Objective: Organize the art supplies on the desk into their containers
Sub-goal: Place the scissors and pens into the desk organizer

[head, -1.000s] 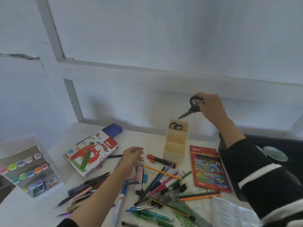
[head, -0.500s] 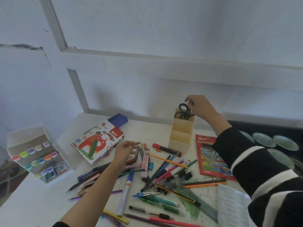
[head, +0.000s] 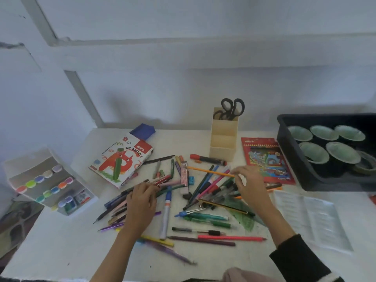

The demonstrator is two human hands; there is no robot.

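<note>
Your left hand (head: 142, 202) lies low on the scattered coloured pens and pencils (head: 203, 217), centre frame; can't tell if its grip holds any | your right hand (head: 251, 185) meets the thin orange pencil (head: 209, 171); grip unclear | black-handled scissors (head: 232, 108) stand in the beige wooden holder (head: 223, 139), upper centre of the white table (head: 61, 241).

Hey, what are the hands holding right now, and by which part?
Right hand seems to pinch the orange pencil by the end nearest that hand. Left hand lies on the pen pile; whether it grips one cannot be told.
</note>
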